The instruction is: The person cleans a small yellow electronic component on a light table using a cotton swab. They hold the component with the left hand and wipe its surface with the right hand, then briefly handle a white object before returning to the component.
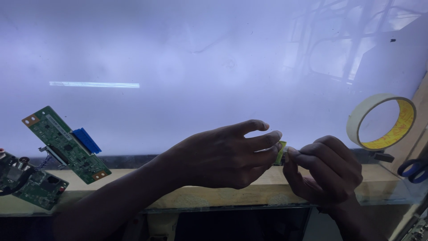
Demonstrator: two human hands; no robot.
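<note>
While both hands meet in front of the lit white panel, the left hand and right hand each pinch one small yellow-green tab between fingertips, probably to keep it off the surface. Its long axis runs near upright, top tilted slightly right. Tape roll stands at right; green circuit board lies left.

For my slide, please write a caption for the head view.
Left hand and right hand pinch a small green piece over a lit white panel.
</note>
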